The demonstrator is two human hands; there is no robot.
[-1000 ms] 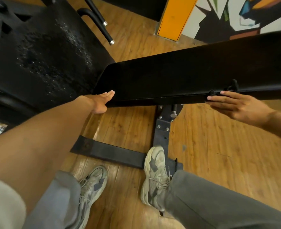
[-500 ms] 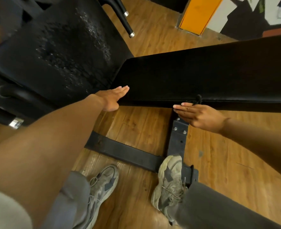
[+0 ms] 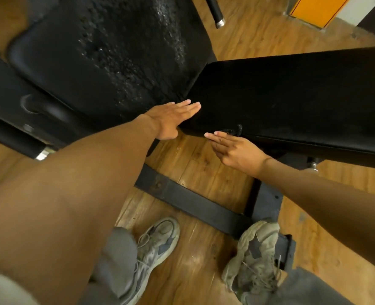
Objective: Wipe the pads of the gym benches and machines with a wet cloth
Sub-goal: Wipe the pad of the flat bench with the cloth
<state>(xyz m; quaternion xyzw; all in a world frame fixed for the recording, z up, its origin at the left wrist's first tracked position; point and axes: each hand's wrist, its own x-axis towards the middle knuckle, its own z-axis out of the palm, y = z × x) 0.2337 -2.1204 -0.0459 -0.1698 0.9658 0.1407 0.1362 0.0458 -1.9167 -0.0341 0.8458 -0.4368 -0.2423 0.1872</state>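
Note:
A long black bench pad [image 3: 292,95] runs from the centre to the right edge. Beside it on the left is a wider black seat pad [image 3: 116,51] with a cracked, flaking surface. My left hand [image 3: 173,119] lies flat with straight fingers on the long pad's near left corner. My right hand [image 3: 235,150] has straight fingers laid along the pad's near side edge. A small dark bit of cloth [image 3: 237,130] sticks up at those fingers, against the pad. My right thumb is hidden.
The bench's black steel foot bar [image 3: 193,201] crosses the wooden floor under my arms. My two grey shoes [image 3: 158,245] stand by it, the right one on the frame. A chrome-tipped black bar [image 3: 215,12] hangs at top centre and an orange panel [image 3: 314,9] at top right.
My right hand slid left along the pad's near edge with the dark cloth, and is now close to my left hand. My left hand stayed on the pad's corner. The view tilted down.

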